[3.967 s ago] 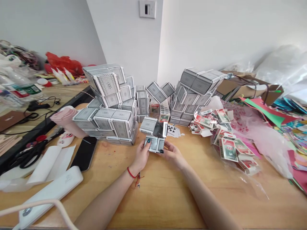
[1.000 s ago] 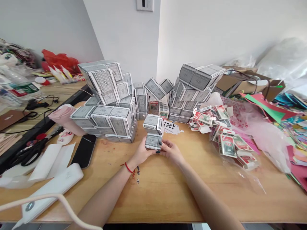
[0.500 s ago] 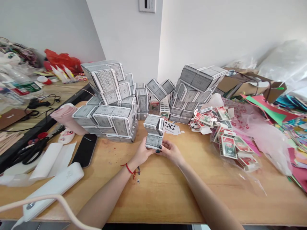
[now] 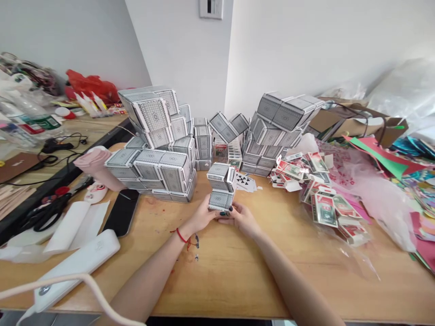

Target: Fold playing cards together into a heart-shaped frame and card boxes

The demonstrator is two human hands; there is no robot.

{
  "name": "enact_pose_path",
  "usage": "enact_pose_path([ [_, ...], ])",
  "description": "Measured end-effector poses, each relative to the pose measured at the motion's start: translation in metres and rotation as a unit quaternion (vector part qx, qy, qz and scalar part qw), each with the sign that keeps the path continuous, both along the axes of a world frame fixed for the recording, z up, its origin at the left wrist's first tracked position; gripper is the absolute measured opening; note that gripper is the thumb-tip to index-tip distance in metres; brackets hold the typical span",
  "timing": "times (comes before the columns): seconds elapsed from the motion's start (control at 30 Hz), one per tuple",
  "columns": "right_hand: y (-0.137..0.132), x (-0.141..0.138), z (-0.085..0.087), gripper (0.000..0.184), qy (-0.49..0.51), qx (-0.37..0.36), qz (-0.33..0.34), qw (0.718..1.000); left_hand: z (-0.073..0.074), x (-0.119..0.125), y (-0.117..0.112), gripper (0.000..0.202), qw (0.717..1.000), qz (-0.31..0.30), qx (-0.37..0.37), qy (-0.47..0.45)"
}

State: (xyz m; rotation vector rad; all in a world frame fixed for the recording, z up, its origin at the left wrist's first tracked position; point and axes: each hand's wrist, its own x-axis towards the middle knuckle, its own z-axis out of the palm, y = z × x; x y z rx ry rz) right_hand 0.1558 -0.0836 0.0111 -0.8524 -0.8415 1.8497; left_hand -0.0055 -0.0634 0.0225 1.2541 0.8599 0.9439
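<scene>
Both hands hold a small grey-patterned card box (image 4: 221,190) upright over the wooden table (image 4: 231,271). My left hand (image 4: 201,217) grips its lower left side, fingers closed round it. My right hand (image 4: 242,218) pinches its lower right side. The box's top flap (image 4: 221,173) stands folded open. Just behind it lie loose playing cards (image 4: 245,181) face up.
Stacks of the same grey boxes stand at the left (image 4: 154,149) and at the back right (image 4: 277,129). Red and green flat box blanks (image 4: 321,199) lie on plastic at the right. A black phone (image 4: 120,212), scissors (image 4: 41,216) and white paper (image 4: 73,226) lie at the left.
The box stood open with its flap spread four seconds ago; it is now turned upright with the flap folded over. Both hands stay at the same place on the table.
</scene>
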Motion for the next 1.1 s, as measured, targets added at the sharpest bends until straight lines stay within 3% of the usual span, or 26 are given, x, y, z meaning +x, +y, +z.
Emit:
enact_pose_path([
  [0.37, 0.001, 0.000, -0.001, 0.043, 0.003, -0.022, -0.006, 1.000, -0.005, -0.001, 0.001, 0.050, 1.000, 0.000, -0.002, 0.008],
  [0.63, -0.001, -0.002, 0.001, 0.042, -0.005, -0.017, -0.014, 1.000, -0.001, 0.000, -0.002, 0.054, 1.000, -0.008, -0.008, -0.001],
  [1.1, 0.000, -0.003, -0.001, 0.044, 0.011, -0.030, -0.027, 0.999, 0.007, 0.007, -0.006, 0.051, 0.998, 0.040, -0.040, -0.036],
])
